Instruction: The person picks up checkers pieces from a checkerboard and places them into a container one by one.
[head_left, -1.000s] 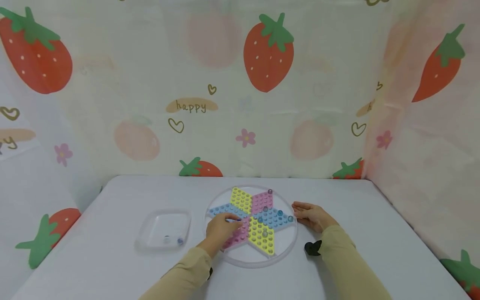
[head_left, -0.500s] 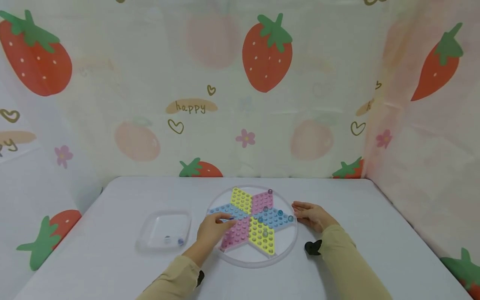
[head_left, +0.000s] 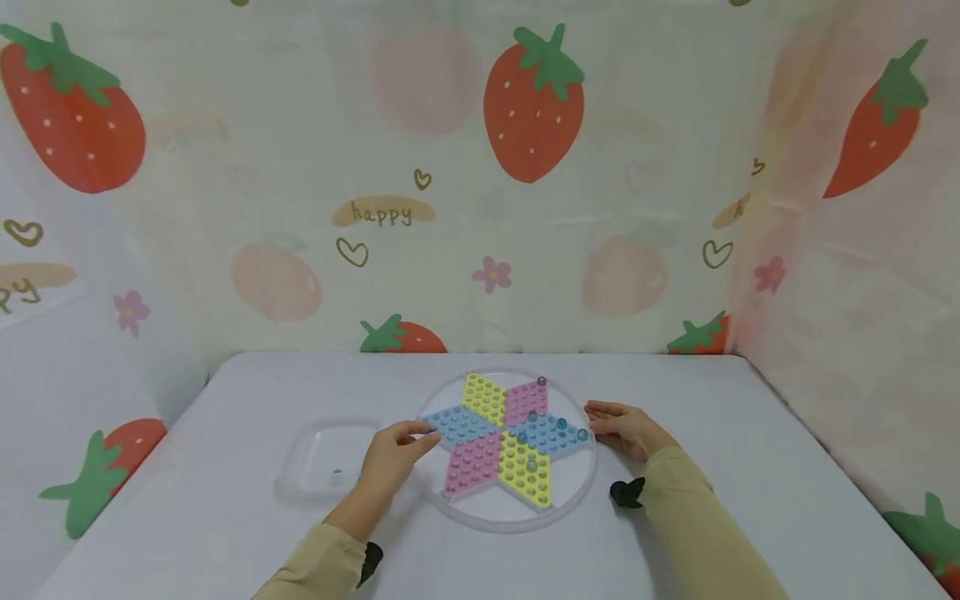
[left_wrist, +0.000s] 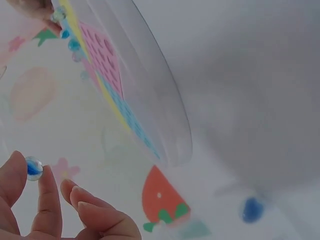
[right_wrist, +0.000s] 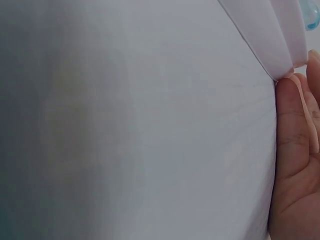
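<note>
Between thumb and index fingertip, my left hand [head_left: 390,457] pinches a clear marble with a blue swirl [left_wrist: 34,169]. It is over the left edge of a round Chinese checkers board [head_left: 495,527], whose star has pink, yellow and blue points. My right hand [head_left: 628,432] touches the board's right rim, its fingers fairly straight. In the right wrist view those fingers [right_wrist: 292,125] lie against the rim's outer side. Several marbles sit in holes on the board's right half, among them a blue one [head_left: 562,423] and a clear one [head_left: 532,465].
Left of the board stands a clear shallow tray [head_left: 288,467] with a pale marble [head_left: 337,476] in it. A blue marble [left_wrist: 253,210], blurred, shows in the left wrist view; in the head view my left hand mostly covers it. Strawberry-print cloth [head_left: 532,250] hangs around the white table [head_left: 750,467].
My left hand has moved left from over the board's pink and blue points to its left edge, still pinching the marble. The right hand stays at the rim.
</note>
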